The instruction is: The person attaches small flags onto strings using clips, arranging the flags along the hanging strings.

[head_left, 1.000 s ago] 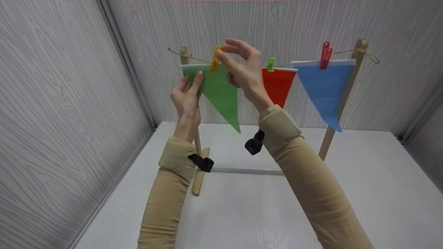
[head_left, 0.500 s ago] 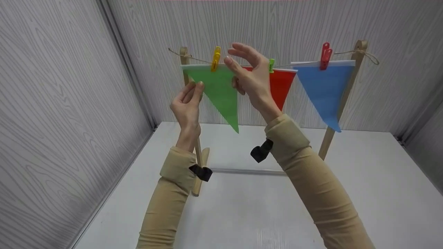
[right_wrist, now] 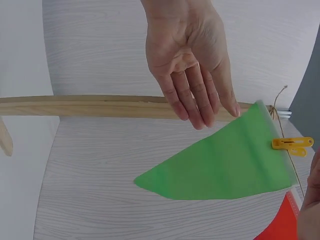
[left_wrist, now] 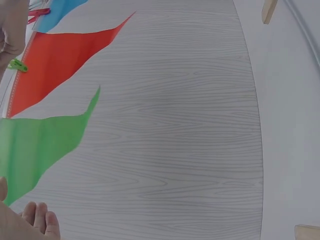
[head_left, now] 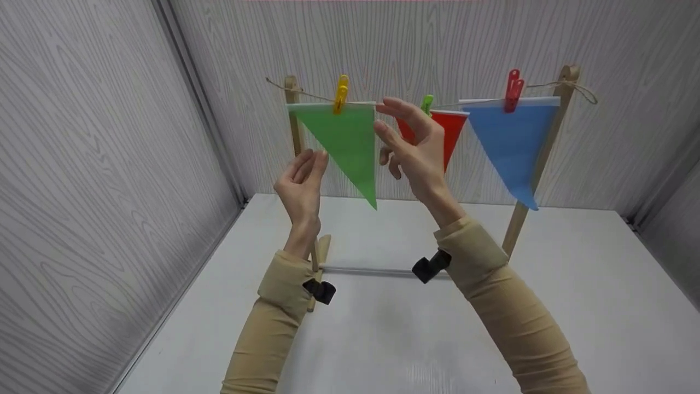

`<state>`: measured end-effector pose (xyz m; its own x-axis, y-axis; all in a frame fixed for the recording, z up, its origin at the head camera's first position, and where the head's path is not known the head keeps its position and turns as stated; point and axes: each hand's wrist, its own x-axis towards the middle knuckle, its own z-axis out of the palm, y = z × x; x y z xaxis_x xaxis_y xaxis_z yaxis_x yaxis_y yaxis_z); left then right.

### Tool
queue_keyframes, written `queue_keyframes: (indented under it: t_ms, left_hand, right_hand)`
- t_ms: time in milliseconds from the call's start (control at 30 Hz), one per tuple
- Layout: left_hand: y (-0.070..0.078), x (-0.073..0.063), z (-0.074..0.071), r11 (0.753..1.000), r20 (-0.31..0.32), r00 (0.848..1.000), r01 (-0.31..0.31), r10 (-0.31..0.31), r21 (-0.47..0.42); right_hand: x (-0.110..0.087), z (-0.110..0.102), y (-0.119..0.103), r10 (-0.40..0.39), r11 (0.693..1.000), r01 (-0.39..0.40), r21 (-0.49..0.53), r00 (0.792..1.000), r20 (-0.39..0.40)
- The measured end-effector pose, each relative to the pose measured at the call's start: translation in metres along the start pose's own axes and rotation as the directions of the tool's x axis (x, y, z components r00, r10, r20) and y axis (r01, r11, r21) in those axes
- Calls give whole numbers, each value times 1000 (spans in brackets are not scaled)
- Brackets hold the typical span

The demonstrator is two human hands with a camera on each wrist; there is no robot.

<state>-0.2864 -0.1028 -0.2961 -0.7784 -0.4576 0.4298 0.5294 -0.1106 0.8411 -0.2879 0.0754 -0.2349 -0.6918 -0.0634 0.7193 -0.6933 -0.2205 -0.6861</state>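
Note:
A green pennant [head_left: 350, 137] hangs from a thin string, clipped at its top edge by a yellow clothespin [head_left: 341, 94]. Left of the pennant's slanted edge is my left hand [head_left: 301, 186], its fingers loosely bent and holding nothing. In the right wrist view this hand's fingers [right_wrist: 192, 100] reach down beside the green pennant [right_wrist: 225, 160]. My right hand [head_left: 418, 145] is between the green pennant and a red pennant [head_left: 454, 131], overlapping the red one in the head view. Its fingers are spread and relaxed, with nothing between them.
A green clothespin [head_left: 427, 104] clips the red pennant. Farther right a blue pennant [head_left: 511, 142] hangs from a red clothespin [head_left: 513, 92]. The string runs between two wooden posts [head_left: 519, 224], joined low down by a metal rod [head_left: 377, 271]. A wood-grain panel [left_wrist: 170, 125] stands behind.
My right hand has let go of the yellow clothespin and moved down and right. My left hand has released the green pennant's corner and lowered. The pennant stays clipped on the string.

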Motion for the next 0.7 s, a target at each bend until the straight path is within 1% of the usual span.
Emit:
queue_keyframes:
  t_ms: [133,300,467,500,700]
  left_hand:
    - [-10,-6,-4,1000,17,1000,-6,6,24]
    - [-23,-14,-10,998,41,999,-11,8,70]
    - [-39,-22,-18,991,67,997,-31,22,133]
    - [-39,-26,-19,988,77,997,-37,26,148]
    - [-61,-38,-28,971,123,992,-33,3,236]
  right_hand:
    - [-15,-9,4,-6,1000,6,4,1000,14]
    - [-34,-23,10,0,999,1,-37,1000,29]
    - [-54,-41,22,-10,996,18,-82,995,99]
    - [-59,-45,24,-3,996,13,-90,994,110]
    - [-85,-64,39,56,988,-31,-153,985,164]
